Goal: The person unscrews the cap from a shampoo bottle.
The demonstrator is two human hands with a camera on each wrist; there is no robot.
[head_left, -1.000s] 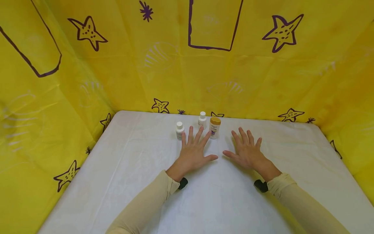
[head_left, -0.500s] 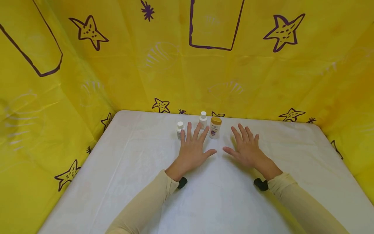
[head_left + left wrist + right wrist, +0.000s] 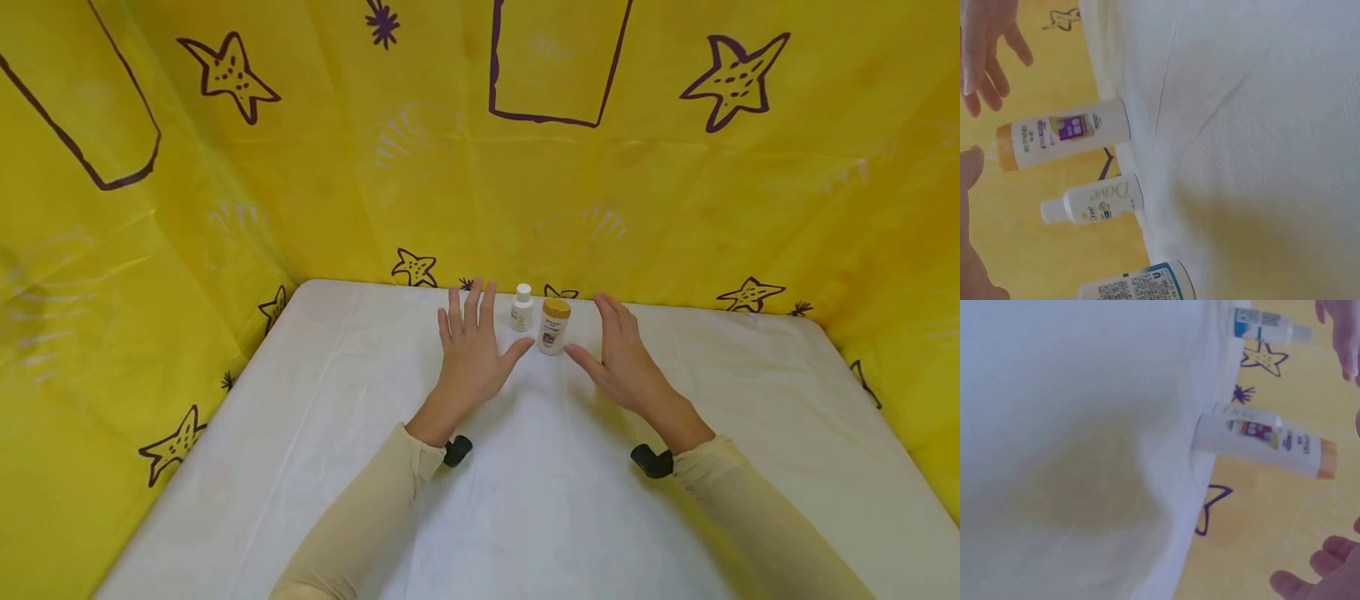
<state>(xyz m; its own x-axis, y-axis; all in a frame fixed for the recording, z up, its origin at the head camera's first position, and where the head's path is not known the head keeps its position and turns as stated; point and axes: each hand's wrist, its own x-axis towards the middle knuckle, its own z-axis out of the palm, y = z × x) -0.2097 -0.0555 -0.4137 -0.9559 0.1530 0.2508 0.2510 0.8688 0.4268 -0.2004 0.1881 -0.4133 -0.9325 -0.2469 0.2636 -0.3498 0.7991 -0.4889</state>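
White tabletop (image 3: 540, 525) | left hand (image 3: 471, 360): fingers extended | right hand (image 3: 628, 367): thumb apart

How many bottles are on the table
3: the orange-capped bottle between left hand and right hand; the Dove bottle behind it, to the left; the blue-banded bottle, hidden by that left hand in head view but seen in both wrist views.

Left hand (image 3: 471, 357) and right hand (image 3: 627, 360) are outstretched, thumbs (image 3: 517, 352) angled inward.
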